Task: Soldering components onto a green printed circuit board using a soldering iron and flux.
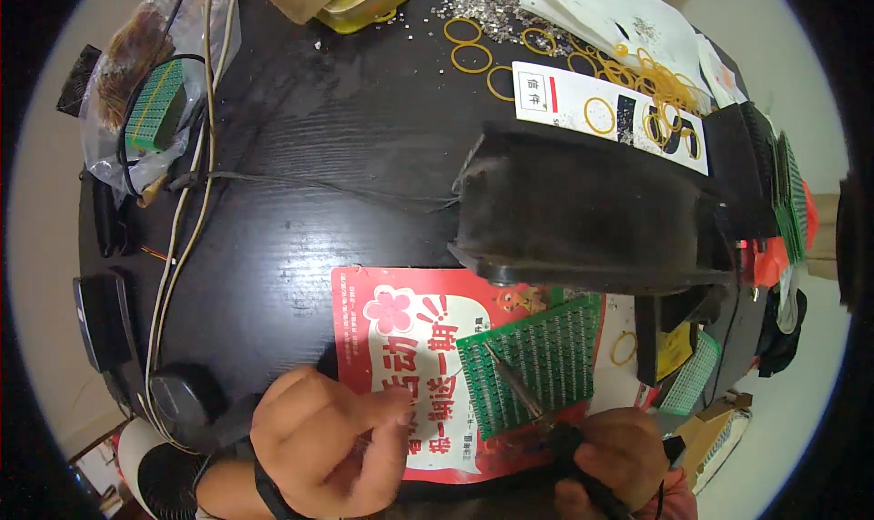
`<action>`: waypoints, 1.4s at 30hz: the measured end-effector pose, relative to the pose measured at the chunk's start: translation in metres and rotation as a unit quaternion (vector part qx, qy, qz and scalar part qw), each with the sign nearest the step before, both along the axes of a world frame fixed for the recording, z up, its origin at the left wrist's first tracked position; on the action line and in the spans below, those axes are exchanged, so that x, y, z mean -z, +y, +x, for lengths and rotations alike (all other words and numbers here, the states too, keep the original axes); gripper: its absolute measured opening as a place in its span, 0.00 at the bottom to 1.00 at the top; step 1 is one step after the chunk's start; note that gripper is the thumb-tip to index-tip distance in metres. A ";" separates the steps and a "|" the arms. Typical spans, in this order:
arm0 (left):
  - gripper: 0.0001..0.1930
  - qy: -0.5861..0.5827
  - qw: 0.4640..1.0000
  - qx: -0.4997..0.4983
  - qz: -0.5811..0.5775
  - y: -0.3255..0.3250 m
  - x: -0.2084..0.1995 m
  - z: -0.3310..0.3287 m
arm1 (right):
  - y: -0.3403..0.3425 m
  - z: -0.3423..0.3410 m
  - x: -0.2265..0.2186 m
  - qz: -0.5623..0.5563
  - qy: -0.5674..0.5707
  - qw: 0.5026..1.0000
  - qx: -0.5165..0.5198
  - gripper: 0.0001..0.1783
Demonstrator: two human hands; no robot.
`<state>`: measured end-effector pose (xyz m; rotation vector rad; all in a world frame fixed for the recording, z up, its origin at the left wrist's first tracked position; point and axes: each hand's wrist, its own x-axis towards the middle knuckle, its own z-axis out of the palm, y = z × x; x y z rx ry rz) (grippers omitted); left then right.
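My right hand (624,456) is closed around the dark handle of a soldering iron (521,383). The iron's metal tip lies over the upper left part of a green circuit board (555,361) lined with rows of small parts. Under the board is a red and white printed sheet (373,310). Left of the board, my left hand (332,443) is held above the sheet, thumb and forefinger pinched together. Whatever sits in that pinch is too small to make out.
A bulky black housing (592,215) with a cord stands just beyond the board. Yellow rubber bands (669,83) and tiny metal parts (496,10) are strewn at the far right. Cables (205,156) run down the left side, beside a plastic bag (191,78) with green boards.
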<state>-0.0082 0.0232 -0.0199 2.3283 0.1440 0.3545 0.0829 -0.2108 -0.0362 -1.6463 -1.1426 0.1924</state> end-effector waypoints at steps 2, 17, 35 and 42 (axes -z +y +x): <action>0.09 0.001 1.000 -0.007 0.006 -0.001 0.001 -0.001 | 0.006 -0.002 -0.003 -0.006 -0.032 0.999 0.027 0.16; 0.10 -0.025 0.999 -0.010 0.037 -0.009 0.003 0.003 | 0.009 0.002 -0.004 -0.002 -0.084 0.996 0.017 0.16; 0.12 0.004 0.999 0.000 0.040 -0.009 0.003 0.003 | 0.013 0.001 -0.002 -0.001 -0.102 0.994 0.026 0.14; 0.12 0.000 0.999 0.004 0.042 -0.011 0.003 0.004 | 0.011 -0.003 0.000 -0.004 -0.092 0.995 0.035 0.14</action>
